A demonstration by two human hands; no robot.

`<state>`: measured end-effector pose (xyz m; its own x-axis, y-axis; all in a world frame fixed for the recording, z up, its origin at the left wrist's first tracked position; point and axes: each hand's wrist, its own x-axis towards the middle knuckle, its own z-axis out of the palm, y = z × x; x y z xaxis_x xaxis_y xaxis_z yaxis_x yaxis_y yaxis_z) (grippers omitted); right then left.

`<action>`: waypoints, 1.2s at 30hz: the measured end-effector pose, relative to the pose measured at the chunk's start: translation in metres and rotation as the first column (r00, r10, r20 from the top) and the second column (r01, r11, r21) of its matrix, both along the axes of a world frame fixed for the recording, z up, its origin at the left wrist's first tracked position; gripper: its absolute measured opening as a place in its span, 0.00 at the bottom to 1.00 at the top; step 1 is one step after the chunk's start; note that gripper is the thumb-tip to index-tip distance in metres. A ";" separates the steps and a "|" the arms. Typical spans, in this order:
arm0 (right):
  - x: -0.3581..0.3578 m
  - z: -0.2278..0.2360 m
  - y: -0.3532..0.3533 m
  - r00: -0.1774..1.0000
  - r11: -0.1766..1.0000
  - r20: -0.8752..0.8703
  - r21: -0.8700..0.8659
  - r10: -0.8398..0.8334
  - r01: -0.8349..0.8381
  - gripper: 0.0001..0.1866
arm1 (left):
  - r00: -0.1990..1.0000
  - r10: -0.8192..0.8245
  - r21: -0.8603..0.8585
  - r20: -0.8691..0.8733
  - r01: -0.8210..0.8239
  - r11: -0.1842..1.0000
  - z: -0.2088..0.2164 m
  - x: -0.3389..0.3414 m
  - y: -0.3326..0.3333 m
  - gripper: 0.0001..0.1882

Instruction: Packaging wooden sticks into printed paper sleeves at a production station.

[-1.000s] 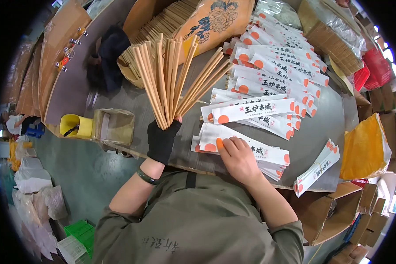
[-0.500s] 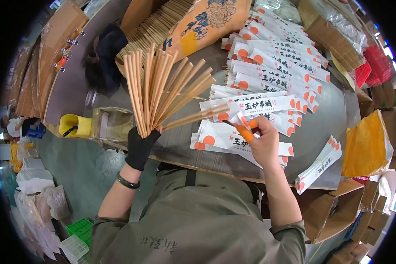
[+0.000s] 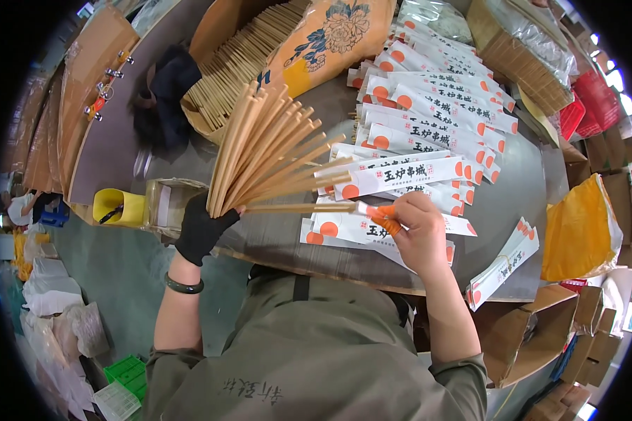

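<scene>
A thick fan of wooden chopsticks (image 3: 263, 154) spreads up and to the right from my left hand (image 3: 205, 231), which wears a black glove and is closed round their lower ends. One pair of chopsticks (image 3: 295, 208) sticks out sideways, apart from the fan. Its tips meet the end of a white paper chopstick sleeve (image 3: 461, 225); how far they are inside it cannot be made out. Orange finger covers are on my right hand (image 3: 420, 230), which pinches that sleeve near its left end. Beneath lie more white sleeves with orange dots (image 3: 326, 230).
Overlapping rows of paper sleeves (image 3: 435, 130) cover the table's (image 3: 519, 182) right side. A banded bundle of sleeves (image 3: 504, 263) lies at the right edge. Behind the fan, a carton holds loose chopsticks (image 3: 242, 67). A yellow container (image 3: 123, 205) hangs at the left edge.
My left hand has moved left and slightly up with the fan. The separate pair has swung down level and now meets the sleeve's end. My right hand has shifted slightly.
</scene>
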<state>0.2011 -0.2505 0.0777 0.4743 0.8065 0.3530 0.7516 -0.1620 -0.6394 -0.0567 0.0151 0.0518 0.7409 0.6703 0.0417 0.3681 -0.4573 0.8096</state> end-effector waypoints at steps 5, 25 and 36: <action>-0.025 0.000 0.031 0.918 0.972 0.349 0.071 0.188 -0.226 0.09 | 0.988 -0.053 -0.271 0.146 0.091 0.958 -0.004 0.041 -0.040 0.16; -0.040 -0.044 0.005 0.966 0.990 0.217 -0.024 0.142 -0.140 0.12 | 0.901 0.375 -0.391 0.219 -0.272 0.879 -0.027 0.050 -0.058 0.14; 0.009 -0.005 0.006 0.846 0.983 -0.500 -0.105 -0.186 0.154 0.09 | 0.988 0.121 -0.330 0.095 -0.084 0.940 -0.005 0.016 -0.040 0.20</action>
